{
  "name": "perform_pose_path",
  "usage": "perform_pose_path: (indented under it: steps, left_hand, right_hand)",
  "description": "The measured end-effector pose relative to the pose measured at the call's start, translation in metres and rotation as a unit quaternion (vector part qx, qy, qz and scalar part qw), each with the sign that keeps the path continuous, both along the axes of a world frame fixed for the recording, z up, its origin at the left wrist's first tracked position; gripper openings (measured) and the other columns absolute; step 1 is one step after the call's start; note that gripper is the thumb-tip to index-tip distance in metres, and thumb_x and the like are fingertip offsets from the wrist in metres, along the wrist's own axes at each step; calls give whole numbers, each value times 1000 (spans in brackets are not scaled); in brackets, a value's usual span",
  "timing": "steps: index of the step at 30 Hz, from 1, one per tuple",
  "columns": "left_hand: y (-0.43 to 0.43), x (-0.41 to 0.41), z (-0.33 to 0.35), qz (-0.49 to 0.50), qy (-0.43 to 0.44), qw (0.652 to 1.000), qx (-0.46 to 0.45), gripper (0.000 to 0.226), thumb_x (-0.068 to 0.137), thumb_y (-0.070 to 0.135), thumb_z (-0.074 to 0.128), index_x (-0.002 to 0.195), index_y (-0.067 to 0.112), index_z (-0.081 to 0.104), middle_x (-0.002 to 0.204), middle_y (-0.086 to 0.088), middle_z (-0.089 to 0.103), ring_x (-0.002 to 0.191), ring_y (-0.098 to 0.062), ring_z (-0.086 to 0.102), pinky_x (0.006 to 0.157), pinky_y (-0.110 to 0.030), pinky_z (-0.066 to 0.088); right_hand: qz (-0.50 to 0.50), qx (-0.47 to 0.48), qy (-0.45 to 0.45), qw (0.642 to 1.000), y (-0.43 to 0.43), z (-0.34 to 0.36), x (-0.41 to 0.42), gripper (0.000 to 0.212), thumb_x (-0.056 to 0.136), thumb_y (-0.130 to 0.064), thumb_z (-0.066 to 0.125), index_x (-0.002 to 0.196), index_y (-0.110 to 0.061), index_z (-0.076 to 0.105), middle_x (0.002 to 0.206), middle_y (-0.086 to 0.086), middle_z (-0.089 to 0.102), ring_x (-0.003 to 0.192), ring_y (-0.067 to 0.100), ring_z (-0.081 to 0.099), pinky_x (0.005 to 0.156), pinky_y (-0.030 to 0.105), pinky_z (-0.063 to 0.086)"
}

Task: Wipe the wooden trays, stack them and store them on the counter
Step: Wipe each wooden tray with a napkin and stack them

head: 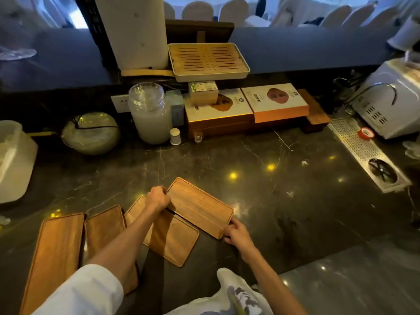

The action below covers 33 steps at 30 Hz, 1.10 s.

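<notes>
Our left hand (pixel 157 197) is clenched on the far-left short end of a rectangular brown wooden tray with rounded corners (pixel 200 208); fingers curl over the rim. Our right hand (pixel 237 233) pinches the opposite near-right corner of the same tray, thumb on top. So both hands grasp one tray, one at each end of its long axis.

That axis runs diagonally, from far-left to near-right. The tray looks tilted, left end raised, with a dark gap showing under it by the left wrist. The right end is low, near or on the dark marble counter (pixel 295 189); we cannot tell which.

Key relation: the held tray partly overlaps a second flat wooden tray (pixel 175 244) lying just below and left of it, on the near side. The two long axes look roughly parallel but offset, so we judge stacking needs a short shift toward us and left to square the edges.

Further left, two more wooden trays lie flat side by side: a middle one (pixel 105 226), partly hidden by our left forearm, and a leftmost long one (pixel 58 253), nearly touching each other. These are on the left hand's side, well apart from the right hand.

No cloth visible in either hand, so we judge this to be stacking, not wiping.

Beyond: a slatted bamboo tea tray in a pale frame (pixel 208 61) sits raised at the back, boxes beneath it.
</notes>
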<state>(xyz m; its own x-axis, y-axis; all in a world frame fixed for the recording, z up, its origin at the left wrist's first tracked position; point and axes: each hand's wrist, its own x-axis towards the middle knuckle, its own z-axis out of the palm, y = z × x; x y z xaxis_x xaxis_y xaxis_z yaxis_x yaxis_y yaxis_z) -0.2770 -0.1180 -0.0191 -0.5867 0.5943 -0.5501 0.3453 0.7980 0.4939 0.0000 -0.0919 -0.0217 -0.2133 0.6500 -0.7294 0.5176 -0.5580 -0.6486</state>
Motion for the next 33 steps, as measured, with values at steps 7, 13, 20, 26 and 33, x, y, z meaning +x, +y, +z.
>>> perform_pose_path:
  steps: [7, 13, 20, 26, 33]
  left_hand:
    - [27, 64, 8, 52, 6, 996, 71, 20, 81, -6, 54, 93, 9, 60, 98, -14, 62, 92, -28, 60, 80, -36, 50]
    - [39, 154, 11, 76, -18, 997, 31, 16, 78, -2, 55, 79, 14, 53, 89, -15, 63, 90, -31, 60, 79, -37, 48]
    - [49, 245, -4, 77, -15, 997, -23, 16, 81, 6, 63, 93, 9, 53, 94, -7, 58, 87, -23, 58, 76, -37, 49]
    - [40, 278, -20, 69, 14, 996, -57, 18, 85, 12, 64, 98, 14, 52, 98, -4, 58, 92, -22, 60, 73, -35, 51]
    - [26, 290, -27, 30, 47, 998, -25, 23, 83, 23, 67, 92, 22, 47, 96, 2, 55, 82, -13, 53, 68, -28, 44]
  right_hand:
    - [-30, 88, -35, 995, 62, -12, 63, 39, 90, 1, 58, 128, -6, 55, 78, 8, 62, 73, 19, 61, 72, 37, 53]
    - [-11, 155, -40, 987, 146, -14, 144, 36, 86, 6, 60, 120, -6, 61, 75, 4, 61, 69, 21, 60, 74, 44, 54]
    - [95, 179, -94, 975, 205, -22, 202, 36, 87, -6, 63, 119, -21, 64, 83, -4, 67, 84, 18, 66, 74, 38, 56]
    - [155, 173, -104, 967, 209, -30, 225, 33, 90, -8, 60, 120, -23, 64, 93, 2, 69, 85, 18, 66, 75, 37, 57]
    - [165, 181, -73, 967, 203, -35, 237, 34, 89, -6, 62, 122, -17, 62, 86, -1, 66, 78, 12, 64, 60, 19, 46]
